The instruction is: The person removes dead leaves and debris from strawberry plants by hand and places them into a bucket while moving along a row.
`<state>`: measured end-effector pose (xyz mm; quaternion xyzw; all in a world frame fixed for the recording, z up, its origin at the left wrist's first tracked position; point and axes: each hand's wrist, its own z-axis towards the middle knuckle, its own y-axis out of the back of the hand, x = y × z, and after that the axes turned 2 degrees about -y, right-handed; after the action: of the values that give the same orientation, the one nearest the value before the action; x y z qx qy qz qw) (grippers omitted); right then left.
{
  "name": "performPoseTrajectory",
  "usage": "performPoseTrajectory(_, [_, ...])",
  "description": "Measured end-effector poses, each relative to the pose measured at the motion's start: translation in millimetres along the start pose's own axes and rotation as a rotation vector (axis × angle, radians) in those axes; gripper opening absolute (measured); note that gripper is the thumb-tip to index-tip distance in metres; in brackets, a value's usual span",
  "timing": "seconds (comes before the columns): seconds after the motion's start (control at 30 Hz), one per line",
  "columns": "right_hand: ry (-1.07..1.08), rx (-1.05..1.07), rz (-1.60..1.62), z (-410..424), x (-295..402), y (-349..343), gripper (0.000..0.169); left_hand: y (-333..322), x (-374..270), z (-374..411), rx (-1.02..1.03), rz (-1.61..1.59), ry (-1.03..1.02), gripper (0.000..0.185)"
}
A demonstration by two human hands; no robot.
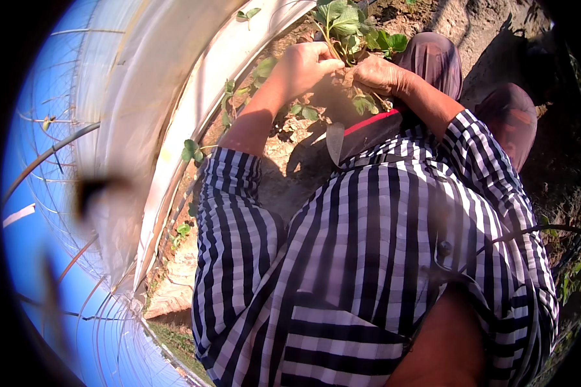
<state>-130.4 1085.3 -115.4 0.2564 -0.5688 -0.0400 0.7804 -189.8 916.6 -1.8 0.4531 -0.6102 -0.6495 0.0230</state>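
Observation:
Both hands meet at the top centre, at the base of a leafy strawberry plant (pixel 344 22). My left hand (pixel 310 60) has its fingers closed on the plant's thin stems. Just to its right, my right hand (pixel 380 73) is curled around brown, dry-looking leaves and stalks (pixel 344 80); small green leaves (pixel 364 102) hang below it. What exactly lies between the fingertips is partly hidden. A dark bag or cloth with a red edge (pixel 372 122) lies between my forearms, against the checked shirt.
White plastic sheeting (pixel 174 130) rises along the left, beside thin curved hoops (pixel 53 157). Smaller green plants (pixel 191 151) grow along its foot. My bent knees (pixel 431 60) are at the upper right, over dry soil. A dark cord (pixel 552 227) crosses at the right.

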Motion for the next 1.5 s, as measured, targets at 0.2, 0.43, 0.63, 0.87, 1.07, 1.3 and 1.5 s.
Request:
performPoseTrajectory(0.2, [-0.204, 0.111, -0.174, -1.9, 20.0, 11.6, 0.02, 23.8, 49.8, -46.3, 0.004, 0.437, 0.015, 0.021])
performPoseTrajectory(0.43, [-0.046, 0.304, -0.472, 5.4, 16.7, 5.5, 0.023, 9.8, 78.8, -59.1, 0.095, 0.508, 0.218, 0.015])
performPoseTrajectory(0.63, [-0.241, 0.324, -0.201, 7.5, 27.3, 4.8, 0.026, 0.0, 84.5, -53.8, 0.028, 0.57, 0.149, 0.015])
performPoseTrajectory(0.87, [-0.275, 0.241, -0.153, 5.9, 27.6, -4.0, 0.025, -53.5, 143.3, -102.1, -0.575, 0.303, 0.018, 0.014])
performPoseTrajectory(1.07, [0.173, 0.377, -0.435, 58.4, 80.0, -34.1, 0.021, -47.7, 183.2, -106.4, -0.195, 0.082, 0.1, 0.027])
performPoseTrajectory(1.3, [0.052, 0.363, -0.053, 34.7, 70.6, -26.0, 0.022, -28.1, 131.6, -74.3, 0.144, 0.492, 0.289, 0.022])
performPoseTrajectory(1.5, [-0.52, 0.326, 0.156, 44.9, 26.9, -60.0, 0.023, -36.8, 113.1, -86.7, -0.207, 0.259, 0.077, 0.019])
